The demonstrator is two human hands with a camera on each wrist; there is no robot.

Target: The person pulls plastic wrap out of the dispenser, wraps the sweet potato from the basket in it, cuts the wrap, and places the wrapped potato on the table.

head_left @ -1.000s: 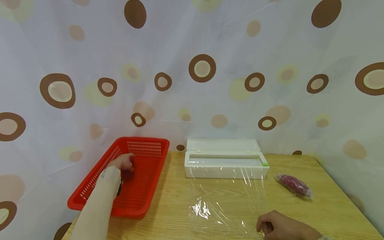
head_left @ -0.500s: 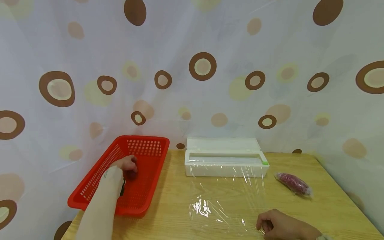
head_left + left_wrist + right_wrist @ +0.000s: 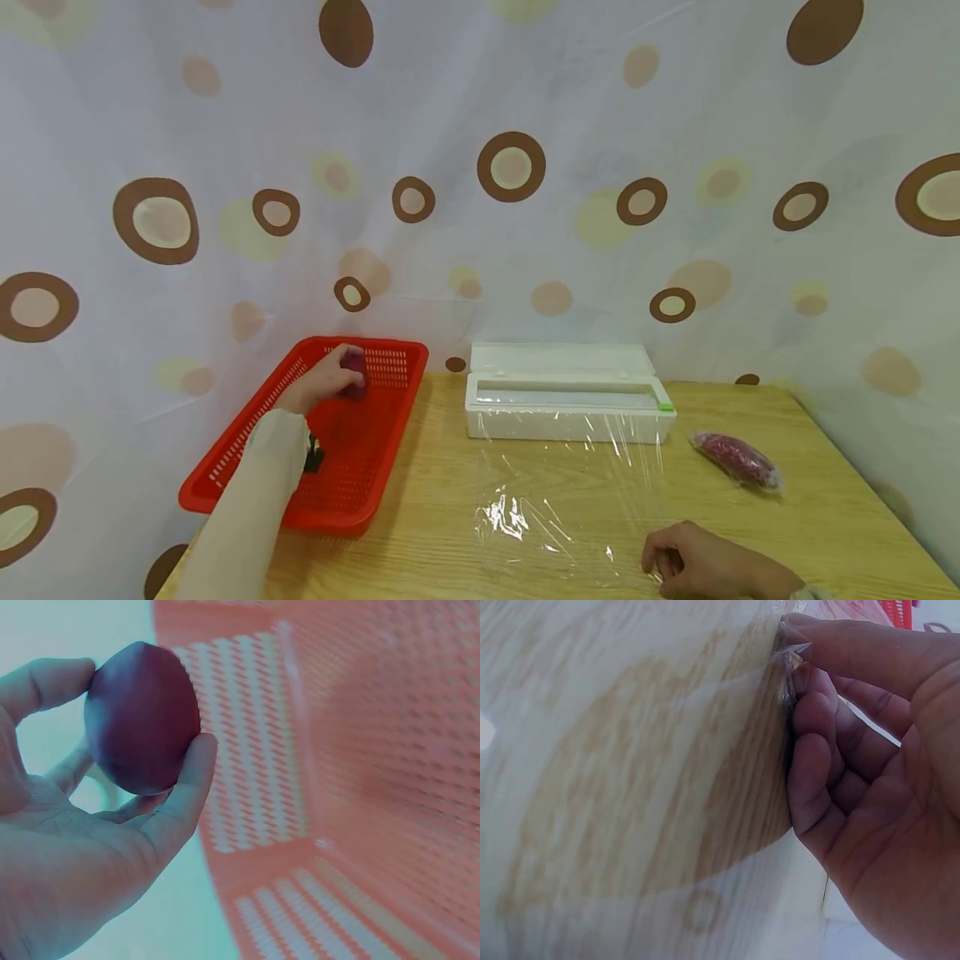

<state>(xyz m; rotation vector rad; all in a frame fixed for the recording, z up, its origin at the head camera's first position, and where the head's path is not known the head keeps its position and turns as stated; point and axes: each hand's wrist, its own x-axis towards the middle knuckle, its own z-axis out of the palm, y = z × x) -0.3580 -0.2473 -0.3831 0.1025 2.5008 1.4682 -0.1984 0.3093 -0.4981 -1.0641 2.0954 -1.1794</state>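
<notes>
A dark purple, egg-shaped fruit or vegetable (image 3: 142,720) is held between the thumb and fingertips of my left hand (image 3: 324,382), over the far part of the red basket (image 3: 401,450). At the front of the table my right hand (image 3: 705,560) pinches the near right corner of a sheet of clear plastic wrap (image 3: 562,500). In the right wrist view, the gathered edge of the film lies between thumb and index finger, with the other fingers curled. The sheet stretches from the white wrap dispenser (image 3: 570,426), whose lid stands up at the back.
A reddish-purple, elongated item in plastic wrap (image 3: 737,460) lies on the wooden table (image 3: 832,508) to the right of the dispenser. A small dark thing (image 3: 313,457) shows beside my left cuff. Behind the table hangs a dotted curtain (image 3: 570,250).
My left hand has risen from the basket's floor toward its far side, with the purple egg-shaped thing in its fingers. The right hand and the plastic wrap have stayed in place.
</notes>
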